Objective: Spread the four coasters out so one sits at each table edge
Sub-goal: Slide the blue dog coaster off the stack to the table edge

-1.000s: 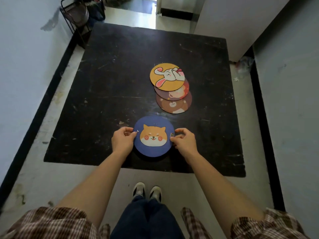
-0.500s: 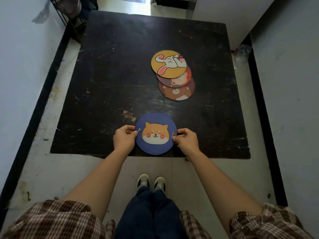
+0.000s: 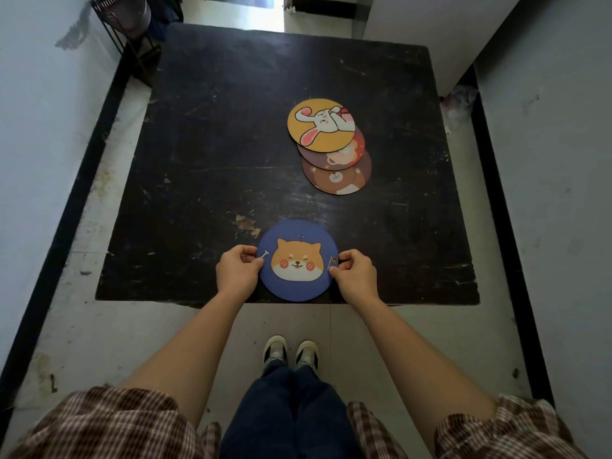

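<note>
A blue coaster with a dog face (image 3: 297, 260) lies at the near edge of the black table (image 3: 212, 144). My left hand (image 3: 236, 271) pinches its left rim and my right hand (image 3: 356, 274) pinches its right rim. Right of the table's centre, three coasters overlap in a fanned pile: a yellow rabbit coaster (image 3: 320, 124) on top, a maroon coaster (image 3: 344, 156) under it, and a brown bear coaster (image 3: 337, 178) lowest and nearest me.
A wire rack (image 3: 127, 26) stands off the table's far left corner. Walls close in on the left and right. My feet (image 3: 291, 351) stand on the floor below the near edge. Crumpled plastic (image 3: 460, 99) lies on the floor at right.
Both hands have drawn the blue coaster toward me until its rim reaches the near table edge. The fanned pile has not moved.
</note>
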`<state>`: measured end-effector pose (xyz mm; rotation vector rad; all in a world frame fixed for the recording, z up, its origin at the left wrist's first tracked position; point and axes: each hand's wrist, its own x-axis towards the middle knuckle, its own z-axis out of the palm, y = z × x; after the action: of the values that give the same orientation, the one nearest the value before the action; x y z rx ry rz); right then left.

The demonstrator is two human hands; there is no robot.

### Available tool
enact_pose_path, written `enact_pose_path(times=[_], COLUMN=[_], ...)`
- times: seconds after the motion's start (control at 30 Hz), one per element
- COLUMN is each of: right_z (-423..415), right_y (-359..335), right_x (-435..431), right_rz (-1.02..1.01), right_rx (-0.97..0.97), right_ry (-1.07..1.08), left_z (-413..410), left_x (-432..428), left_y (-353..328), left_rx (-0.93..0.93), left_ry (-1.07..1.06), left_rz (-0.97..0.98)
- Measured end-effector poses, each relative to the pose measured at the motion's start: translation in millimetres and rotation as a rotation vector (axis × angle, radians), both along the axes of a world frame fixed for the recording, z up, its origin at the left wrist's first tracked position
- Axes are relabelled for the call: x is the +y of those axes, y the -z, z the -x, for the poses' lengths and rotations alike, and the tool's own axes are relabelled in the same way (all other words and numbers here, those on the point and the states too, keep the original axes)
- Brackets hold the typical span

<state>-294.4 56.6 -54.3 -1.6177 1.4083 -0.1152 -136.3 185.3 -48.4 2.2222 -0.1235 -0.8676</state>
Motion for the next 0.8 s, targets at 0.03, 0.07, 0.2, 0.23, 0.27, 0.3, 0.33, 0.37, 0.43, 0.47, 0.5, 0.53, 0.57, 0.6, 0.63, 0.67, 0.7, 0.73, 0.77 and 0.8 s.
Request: enact_pose_path(times=[0.03,0.07,0.2,0.23,0.27,0.3,0.33,0.37,0.43,0.47,0.5,0.53,0.57,0.6,0.63,0.67,0.7,0.73,0.77,0.8], right_z=[0,-1,-4,-4,-4,-3,-3,-2,-3,-3,-3,-3,-3,-3,-3,-2,-2,-1,0,0], right_y=[1,1,1,1,1,0,0,-1,-2,-3,-4,-5,-7,-9,-11,-14,-17,-21,-25,-29], right_x=[1,2,4,4,4,3,2,1,-1,-2,-2,-3,-5,-7,-9,-11,-14,-17,-21,-25], right_rz=[0.026,0.05,0.11,0.117,0.121,0.122,0.121,0.118,0.114,0.111,0.1,0.081,0.056,0.029,0.005,-0.014,-0.027,-0.035,-0.038,-0.034], right_rx=[0.017,0.034,0.094,0.107,0.117,0.127,0.137,0.147,0.167,0.178,0.184,0.18,0.169,0.157,0.152,0.153,0.156,0.159,0.162,0.163], right_ry=[-0.007,-0.013,-0.05,-0.055,-0.059,-0.064,-0.072,-0.084,-0.118,-0.135,-0.142,-0.139,-0.131,-0.125,-0.129,-0.141,-0.155,-0.166,-0.171,-0.173], left_z=[1,1,1,1,1,0,0,0,-2,-2,-3,-4,-4,-5,-5,-5,-6,-5,-5,-5], left_x=[0,-1,-2,-3,-4,-5,-6,-7,-10,-11,-12,-13,-14,-16,-18,-21,-25,-29,-34,-39], left_y=[-1,-1,-2,-2,-2,-2,-2,-2,-4,-5,-6,-7,-9,-11,-14,-17,-20,-24,-28,-32], left_rx=[-0.008,-0.016,-0.039,-0.045,-0.053,-0.06,-0.068,-0.076,-0.093,-0.097,-0.097,-0.095,-0.093,-0.091,-0.094,-0.099,-0.105,-0.112,-0.119,-0.128], left_ry=[0.003,0.004,0.008,0.011,0.017,0.024,0.034,0.048,0.089,0.109,0.128,0.145,0.16,0.175,0.191,0.207,0.223,0.239,0.256,0.276], left_rz=[-0.004,-0.009,-0.037,-0.049,-0.062,-0.076,-0.092,-0.112,-0.162,-0.184,-0.201,-0.213,-0.219,-0.222,-0.223,-0.222,-0.219,-0.215,-0.208,-0.2])
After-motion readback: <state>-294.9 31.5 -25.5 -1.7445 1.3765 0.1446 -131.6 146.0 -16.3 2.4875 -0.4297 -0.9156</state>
